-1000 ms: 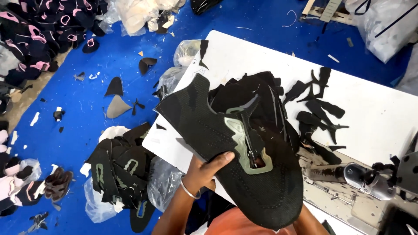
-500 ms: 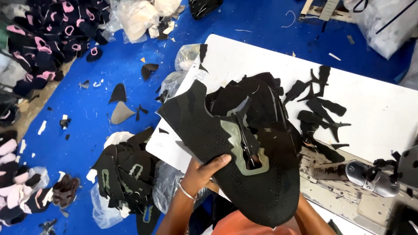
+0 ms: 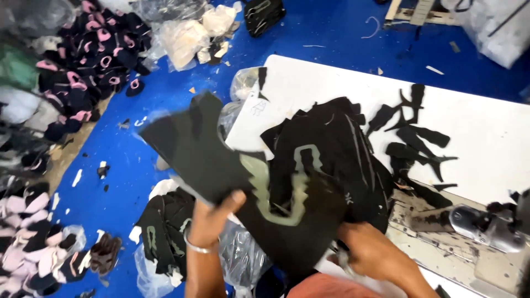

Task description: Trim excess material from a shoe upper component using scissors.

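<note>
Pinching the black shoe upper [image 3: 221, 160] at its 6 o'clock edge, the left hand [image 3: 212, 218] wants steady tension; right hand [image 3: 370, 251] grips its 4 o'clock corner

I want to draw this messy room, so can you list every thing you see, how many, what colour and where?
Shoe upper piece: one, black with a grey-green patch, held up in the middle.
Stack of cut pieces: one pile, black, on the table.
Small cut shapes: several, black, right of the stack.
Table: one, white, right side.
Sewing machine part: one, grey metal, lower right.
Floor pieces: many, black and pink, left.
Floor: blue.
Left hand: grips the piece.
Right hand: under the piece.
</note>
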